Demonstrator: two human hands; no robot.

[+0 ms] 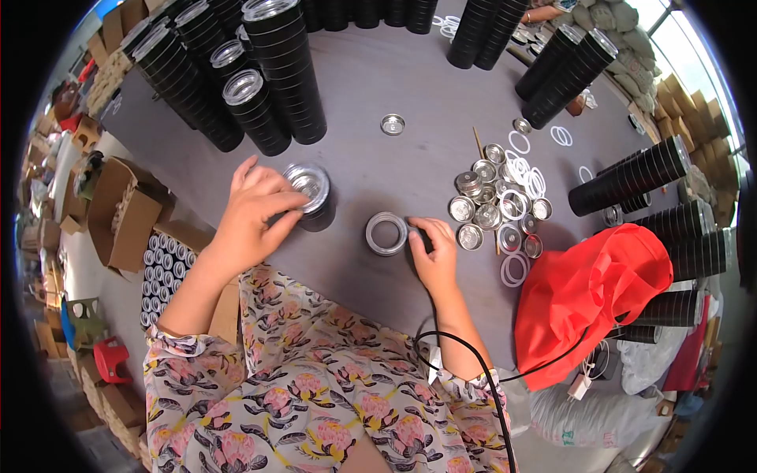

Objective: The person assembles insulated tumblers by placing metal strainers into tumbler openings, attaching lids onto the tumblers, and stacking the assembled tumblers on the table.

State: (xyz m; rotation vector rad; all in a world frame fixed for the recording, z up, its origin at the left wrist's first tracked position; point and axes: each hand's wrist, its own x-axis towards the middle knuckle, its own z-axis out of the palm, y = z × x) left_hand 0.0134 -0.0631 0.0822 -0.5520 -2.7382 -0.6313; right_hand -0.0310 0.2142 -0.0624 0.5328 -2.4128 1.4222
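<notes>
My left hand is at a short stack of black lids with a shiny metal disc on top; its thumb and fingertips pinch at the near left edge of that top piece. To the right, a ring-shaped lid lies on the grey table. Beside its right edge is my right hand, fingers bent and thumb apart from them, with nothing visible between. Past the right hand lie several metal discs and white rings in a loose pile. One single metal disc sits farther back.
Tall black stacks stand at the back left, others at the back right and right edge. A red cloth lies at the right. A black cable crosses my right forearm. Cardboard boxes are at the left. Another person's arm shows behind.
</notes>
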